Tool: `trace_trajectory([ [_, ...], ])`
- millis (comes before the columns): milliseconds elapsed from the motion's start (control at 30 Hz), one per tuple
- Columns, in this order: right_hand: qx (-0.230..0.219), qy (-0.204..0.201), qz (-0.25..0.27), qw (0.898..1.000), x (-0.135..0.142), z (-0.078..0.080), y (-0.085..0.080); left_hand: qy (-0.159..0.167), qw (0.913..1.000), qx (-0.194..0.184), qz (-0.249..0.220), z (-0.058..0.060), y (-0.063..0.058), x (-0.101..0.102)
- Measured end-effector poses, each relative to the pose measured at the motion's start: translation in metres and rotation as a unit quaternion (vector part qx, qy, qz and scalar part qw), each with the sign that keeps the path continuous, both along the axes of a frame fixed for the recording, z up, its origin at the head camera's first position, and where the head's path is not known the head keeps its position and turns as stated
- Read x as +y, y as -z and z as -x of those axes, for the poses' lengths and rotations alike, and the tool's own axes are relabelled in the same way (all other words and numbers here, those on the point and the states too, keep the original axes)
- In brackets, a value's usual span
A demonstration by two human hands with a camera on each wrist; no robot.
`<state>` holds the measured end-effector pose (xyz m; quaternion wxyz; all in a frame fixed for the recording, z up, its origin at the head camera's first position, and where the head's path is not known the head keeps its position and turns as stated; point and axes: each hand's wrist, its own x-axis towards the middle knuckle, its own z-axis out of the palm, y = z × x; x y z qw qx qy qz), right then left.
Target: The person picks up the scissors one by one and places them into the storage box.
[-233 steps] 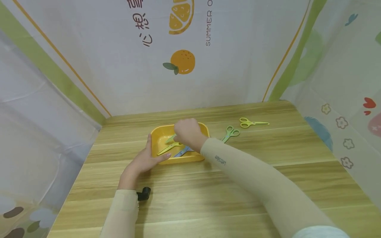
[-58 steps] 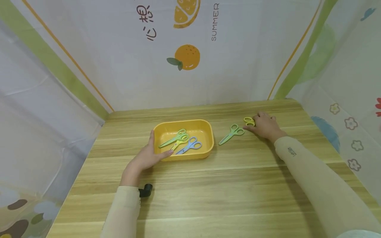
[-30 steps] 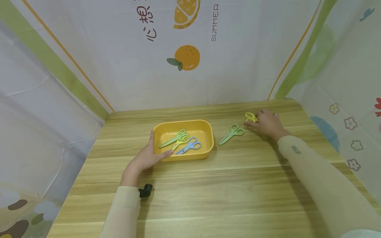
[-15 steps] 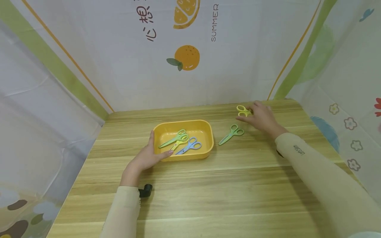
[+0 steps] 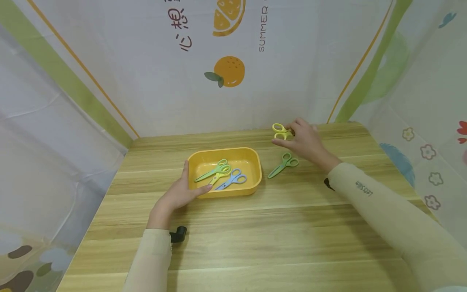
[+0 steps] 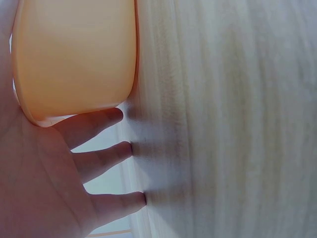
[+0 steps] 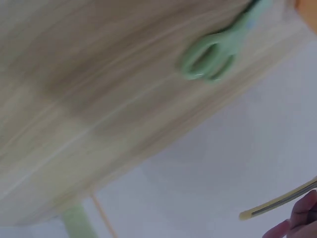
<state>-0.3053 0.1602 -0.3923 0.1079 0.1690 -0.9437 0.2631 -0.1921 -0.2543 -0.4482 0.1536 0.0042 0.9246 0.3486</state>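
My right hand [image 5: 306, 142] pinches a pair of yellow scissors [image 5: 280, 132] above the table's back edge, its handle loops pointing left. In the right wrist view, the yellow scissors' narrow blade end [image 7: 277, 202] shows beside the fingertips. My left hand [image 5: 178, 194] rests against the left front corner of a yellow tray [image 5: 255, 178], thumb along the front rim. The left wrist view shows its fingers straight and spread, tips at the table. Inside the tray lie green scissors [image 5: 211, 172], yellow scissors [image 5: 216, 178], partly under the green pair, and blue scissors [image 5: 230, 181].
Another pair of green scissors [image 5: 282, 166] lies on the wooden table [image 5: 255, 239], right of the tray and below my right hand. A printed white curtain [image 5: 292, 73] stands behind the table, with more cloth at both sides.
My right hand has lifted the yellow scissors from the table's right side and carried them left. Earlier it reached into the tray. My left hand stays at the tray's corner.
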Motion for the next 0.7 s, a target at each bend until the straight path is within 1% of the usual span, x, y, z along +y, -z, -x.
trace_trajectory([
  [233, -0.011, 0.003, 0.01, 1.0, -0.017, -0.007, -0.011, -0.002, 1.0, -0.003, -0.003, 0.0, -0.001, 0.001],
  [433, -0.02, -0.014, 0.021, 0.999, -0.03, -0.012, -0.021, 0.0, 1.0, -0.002, -0.003, 0.0, -0.001, 0.001],
  [700, -0.019, -0.032, 0.011, 0.999, -0.053, -0.016, -0.033, 0.0, 1.0, 0.0, -0.001, 0.001, 0.0, 0.001],
])
